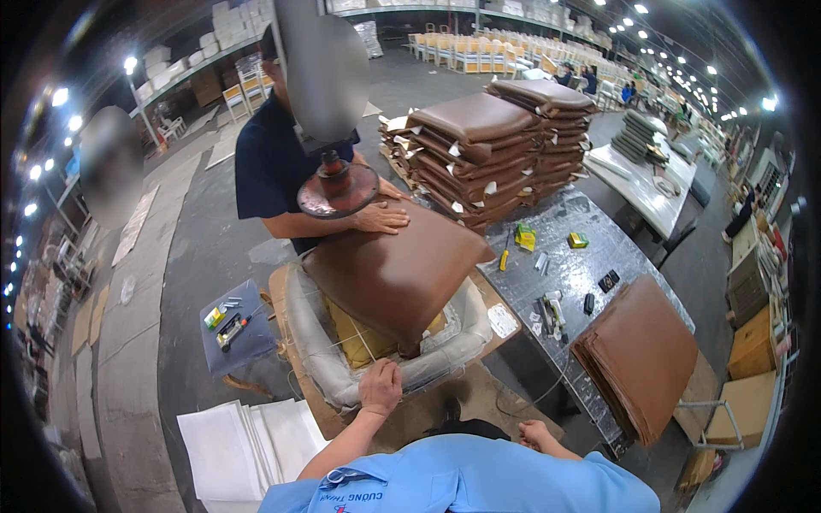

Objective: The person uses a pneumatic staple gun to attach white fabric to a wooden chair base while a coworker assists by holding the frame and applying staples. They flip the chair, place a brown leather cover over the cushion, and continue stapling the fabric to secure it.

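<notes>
A brown leather-look seat cushion (pixel 398 269) lies tilted across a padded frame (pixel 329 376) with a pale wrapped rim and yellowish material inside. My left hand (pixel 380 386) is closed at the frame's near rim, just below the cushion's front corner; what its fingers hold, if anything, is hidden. Down by my waist, my right hand (pixel 536 434) is curled and away from the cushion; I cannot make out anything in it. Opposite me, a co-worker's hand (pixel 382 219) lies flat on the cushion's far part. A round red press disc (pixel 339 190) hangs over the cushion's far left side.
To the right, a metal-topped table (pixel 560 248) carries a yellow-handled screwdriver (pixel 505 259), small boxes, a staple gun (pixel 554 315) and stacked brown sheets (pixel 641 350). Covered cushions (pixel 479 145) are piled behind it. White sheets (pixel 248 449) lie at lower left, near a small stand (pixel 239 329) with tools.
</notes>
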Demonstrator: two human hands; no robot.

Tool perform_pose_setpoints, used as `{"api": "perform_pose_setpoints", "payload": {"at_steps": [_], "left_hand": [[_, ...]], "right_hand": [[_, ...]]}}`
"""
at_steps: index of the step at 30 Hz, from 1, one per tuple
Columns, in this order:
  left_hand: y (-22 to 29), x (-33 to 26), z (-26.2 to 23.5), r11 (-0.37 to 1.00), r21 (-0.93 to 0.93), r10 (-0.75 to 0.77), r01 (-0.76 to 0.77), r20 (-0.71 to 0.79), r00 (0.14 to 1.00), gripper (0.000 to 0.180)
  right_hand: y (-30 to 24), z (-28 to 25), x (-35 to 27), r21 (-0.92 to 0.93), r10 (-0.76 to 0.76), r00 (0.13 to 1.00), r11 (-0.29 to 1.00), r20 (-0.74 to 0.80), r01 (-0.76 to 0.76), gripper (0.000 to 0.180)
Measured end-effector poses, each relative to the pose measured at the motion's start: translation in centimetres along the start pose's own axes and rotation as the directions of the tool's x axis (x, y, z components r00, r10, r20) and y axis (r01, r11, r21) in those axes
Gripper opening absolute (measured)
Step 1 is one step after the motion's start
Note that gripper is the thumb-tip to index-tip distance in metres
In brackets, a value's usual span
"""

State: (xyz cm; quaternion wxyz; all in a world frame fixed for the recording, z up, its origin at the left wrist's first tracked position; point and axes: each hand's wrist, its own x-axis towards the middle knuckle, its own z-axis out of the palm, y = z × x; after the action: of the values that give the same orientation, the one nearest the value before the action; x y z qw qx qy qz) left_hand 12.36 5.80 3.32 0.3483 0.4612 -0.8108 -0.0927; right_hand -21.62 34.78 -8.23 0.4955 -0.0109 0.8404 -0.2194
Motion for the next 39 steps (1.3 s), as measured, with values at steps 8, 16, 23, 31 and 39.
{"api": "perform_pose_setpoints", "payload": {"at_steps": [8, 16, 23, 31, 39], "left_hand": [[1.7, 0.7, 0.5, 0.992, -0.057, 0.105, -0.112, -0.114, 0.988, 0.017], [11.4, 4.4, 9.7, 0.908, -0.374, 0.243, -0.187, 0.108, 0.964, 0.027], [16.0, 7.2, 17.4, 0.995, 0.032, 0.08, -0.094, 0.304, 0.949, 0.054], [17.9, 8.3, 18.2, 0.982, 0.17, 0.024, -0.081, 0.315, 0.949, 0.065], [19.4, 9.4, 18.4, 0.969, 0.243, -0.052, -0.036, 0.35, 0.935, 0.069]], "right_hand": [[1.9, -4.0, 2.6, -0.296, -0.087, 0.996, 0.953, -0.035, 0.073, 0.046], [0.7, -8.5, 5.8, -0.184, 0.01, 1.0, 0.983, -0.013, -0.013, 0.047], [-2.7, -18.5, 12.6, -0.184, -0.22, 0.914, 0.969, -0.34, 0.165, 0.044], [-12.7, -31.6, 19.3, -0.282, -0.376, 0.724, 0.925, -0.578, 0.255, 0.05], [-18.5, -33.5, 23.1, -0.476, -0.314, 0.818, 0.878, -0.483, 0.056, 0.072]]}}
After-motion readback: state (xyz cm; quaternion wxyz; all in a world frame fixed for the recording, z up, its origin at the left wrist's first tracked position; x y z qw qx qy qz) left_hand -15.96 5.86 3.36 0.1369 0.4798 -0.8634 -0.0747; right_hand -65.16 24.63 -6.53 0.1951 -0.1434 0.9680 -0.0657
